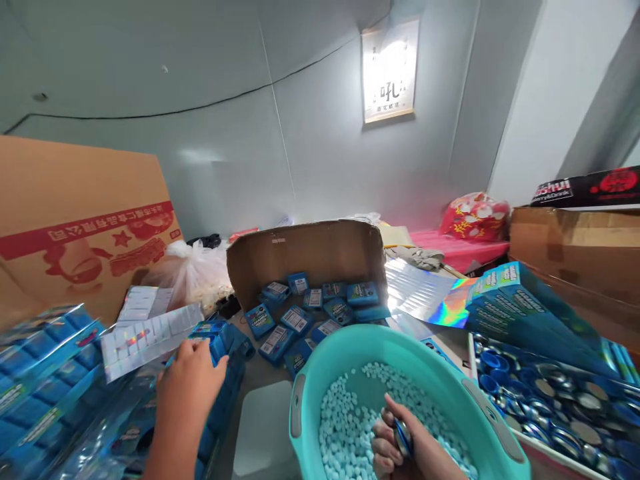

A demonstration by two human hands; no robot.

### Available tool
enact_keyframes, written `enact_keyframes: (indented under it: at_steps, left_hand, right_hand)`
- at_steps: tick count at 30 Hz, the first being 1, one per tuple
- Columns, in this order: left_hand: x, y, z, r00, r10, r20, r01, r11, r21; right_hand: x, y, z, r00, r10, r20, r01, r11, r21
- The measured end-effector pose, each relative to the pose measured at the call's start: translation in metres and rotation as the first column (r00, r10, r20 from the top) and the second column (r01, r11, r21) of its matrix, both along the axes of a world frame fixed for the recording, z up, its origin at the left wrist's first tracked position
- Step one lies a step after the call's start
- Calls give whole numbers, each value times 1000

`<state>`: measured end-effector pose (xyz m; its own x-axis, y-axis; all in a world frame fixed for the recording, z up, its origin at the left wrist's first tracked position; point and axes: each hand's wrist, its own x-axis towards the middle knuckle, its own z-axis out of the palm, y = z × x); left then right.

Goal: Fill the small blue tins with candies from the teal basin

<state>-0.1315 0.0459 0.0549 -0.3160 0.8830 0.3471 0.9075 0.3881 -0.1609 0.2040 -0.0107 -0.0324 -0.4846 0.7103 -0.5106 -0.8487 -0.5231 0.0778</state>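
Observation:
My left hand (190, 377) reaches over the packs at the left, its fingers and thumb closed around a small blue box (213, 337). Part of that box is hidden behind my fingers. Over the turquoise basin (390, 335), my right hand (407, 440) grips a small round tin lid (403, 438) with a shiny blue and silver edge. Pale blue candies (345, 427) that look like mints fill the bottom of the basin. Several blue printed boxes (295, 320) lie loose in front of an open brown carton (310, 252), just beyond the basin.
Plastic-wrapped blue packs (45, 380) are stacked at the far left beside a large carton (80, 220). A tray holds blue and silver tin lids (555, 407) at the right, below a blue display box (530, 307). A white lidded container (265, 427) stands left of the basin.

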Motion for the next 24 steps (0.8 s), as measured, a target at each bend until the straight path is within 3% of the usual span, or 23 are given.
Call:
enact_keyframes:
  at_steps: [2,5,9,13,16,18,19,21,24]
  left_hand:
    - [14,-2,0,995,9,-100,-10,1000,-11]
    - [31,-2,0,984,10,-177,-9,1000,7]
    - [35,7,5,984,-28,-179,22,999,-34]
    - [33,7,8,985,-43,-169,37,998,-43]
    - [50,-12,2,993,-91,-81,101,986,133]
    - [76,-32,-9,964,-264,18,241,906,348]
    - [93,-43,-17,913,-403,59,347,845,406]
    - [131,-64,-33,715,-669,203,523,705,479]
    - [184,-84,-53,320,-808,495,646,568,510]
  right_hand:
    - [1,0,-3,999,30,-11,-30,999,45]
    - [0,-1,0,999,36,13,-36,999,13]
    - [-3,-3,8,999,41,17,-41,999,-12]
    - [-3,-2,5,999,39,34,-39,999,5]
    - [-2,2,-2,999,22,45,-20,999,-41]
    - [-3,3,-5,998,10,57,-6,998,-58]
    - [-3,3,-6,998,3,58,0,999,-43]
    - [-5,0,-7,998,-7,57,6,1000,25]
    - [-6,-7,-9,989,27,146,-47,989,138]
